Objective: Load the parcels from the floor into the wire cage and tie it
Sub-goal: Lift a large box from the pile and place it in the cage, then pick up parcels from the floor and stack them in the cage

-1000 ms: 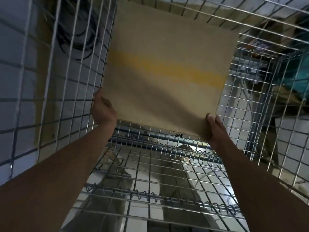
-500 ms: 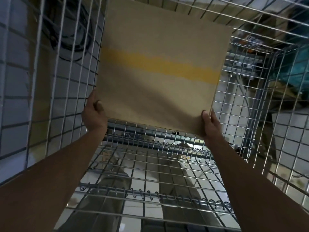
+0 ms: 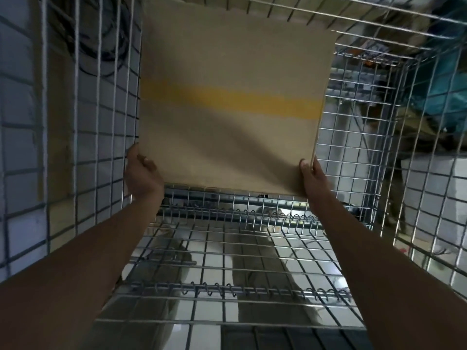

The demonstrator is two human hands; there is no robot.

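Inside the wire cage [image 3: 417,152], w/ mesh walls on the left, right and far side, a flat cardboard parcel [image 3: 235,72] is held up between both hands. Surroundings: the cage's left wall is seen close to the parcel's left edge; dark cables [image 3: 101,44] are seen through that wall, behind the mesh. Through the right wall, blurred clutter is visible, incl. something teal [image 3: 444,79]; what it is can't be told. A white block [image 3: 439,180] is seen outside the right wall, lower down. Below the hands the wire floor [image 3: 252,263] of the cage is seen, w/ coil hinges [image 3: 227,290] run across it; pale tiles are glimpsed under the mesh.

Room/edges: a wider gap is left betw. the parcel's right edge and the right wall than on the left side. The parcel's near bottom edge is held clear above the wire floor; whether its far end touches the back mesh can't be told. Open floor is shown betw. the two forearms.

Parcel: tan cardboard, roughly square face, thin side edge visible at right, a yellow band [image 3: 252,99] crossing the middle, a shadow over the lower half. Slightly blurred.

The left hand [image 3: 142,173] is wrapped on the bottom-left corner, thumb on the front face, other fingers hidden behind. The right hand [image 3: 314,178] grips the bottom-right corner, thumb pressed on the face, fingers curled round the edge.
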